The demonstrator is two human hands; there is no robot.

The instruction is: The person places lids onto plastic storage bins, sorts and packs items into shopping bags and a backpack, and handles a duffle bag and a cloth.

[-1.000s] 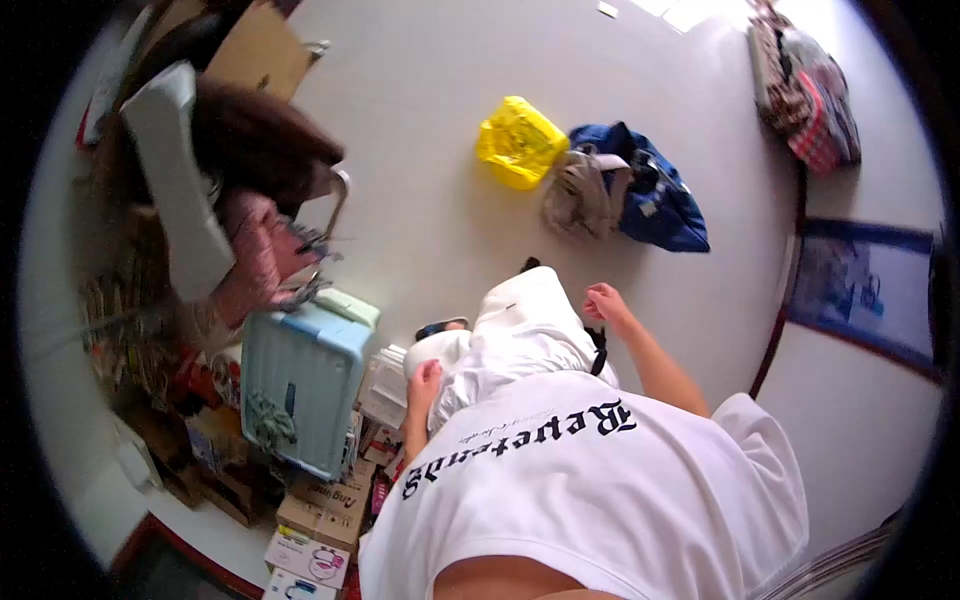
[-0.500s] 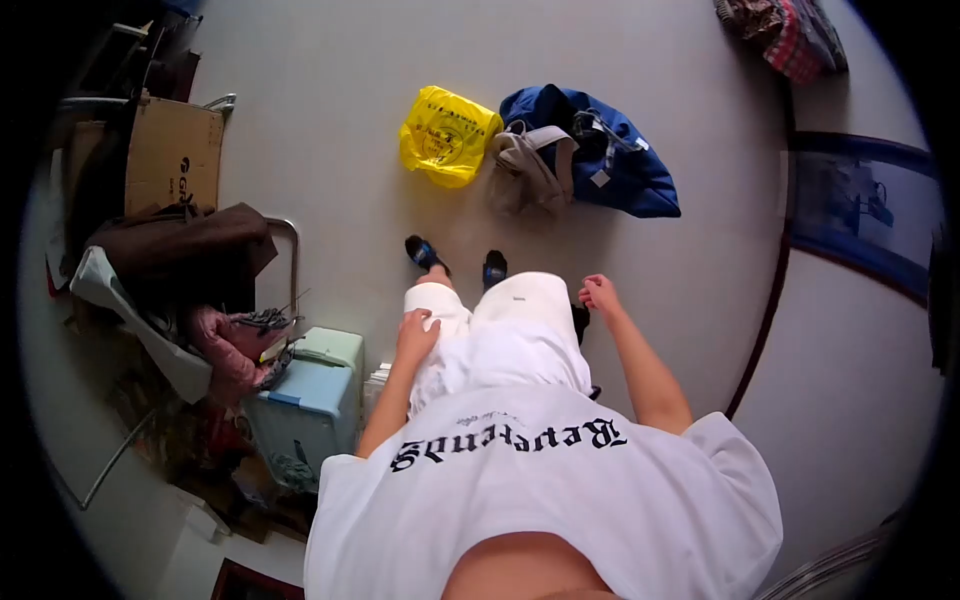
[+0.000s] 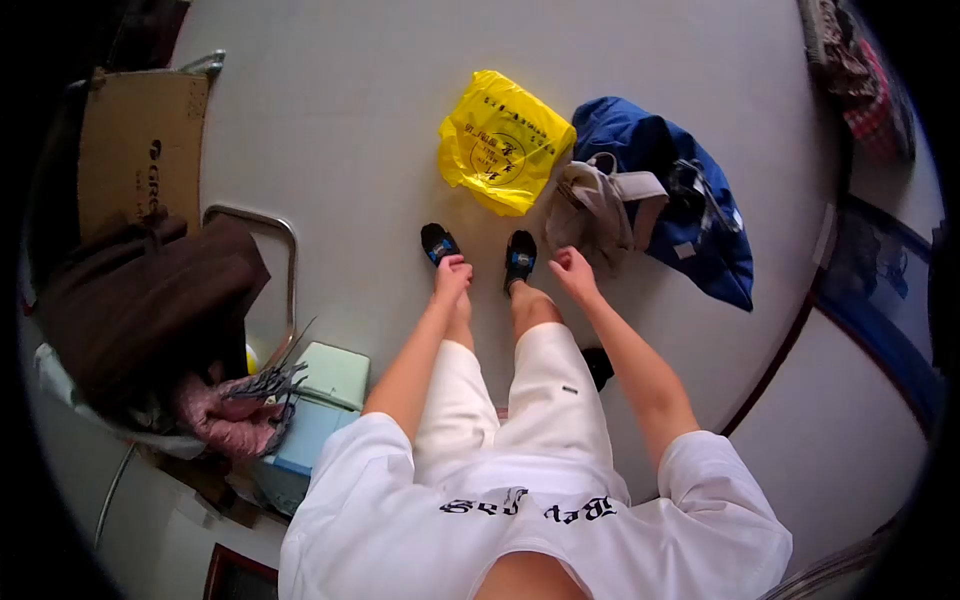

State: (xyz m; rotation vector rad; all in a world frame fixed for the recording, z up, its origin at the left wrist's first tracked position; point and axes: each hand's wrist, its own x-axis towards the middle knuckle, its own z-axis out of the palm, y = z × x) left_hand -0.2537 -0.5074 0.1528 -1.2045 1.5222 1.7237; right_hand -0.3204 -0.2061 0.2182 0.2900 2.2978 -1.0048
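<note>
My left hand (image 3: 454,279) is over my left shin and foot, its fingers curled in with nothing visible in them. My right hand (image 3: 573,273) hangs just in front of a beige cloth bag (image 3: 590,215), fingers also curled and holding nothing I can see. It appears apart from the bag. The bag leans against a large blue bag (image 3: 640,140) with a dark strap and a white tag. Left of these, a yellow plastic bag (image 3: 500,145) with dark printing lies on the floor, ahead of my feet in dark slippers (image 3: 519,255).
At left stand a cardboard box (image 3: 140,140), a metal-framed chair (image 3: 293,260) under a dark brown cloth (image 3: 150,300), a pink garment (image 3: 225,410) and a blue-and-green storage bin (image 3: 330,375). A blue-framed panel (image 3: 880,290) runs along the right wall; a cloth bundle (image 3: 860,80) lies at the upper right.
Both hands have moved forward, the left off my thigh. My body leans forward and the bags look nearer and farther right. Nothing has been taken hold of.
</note>
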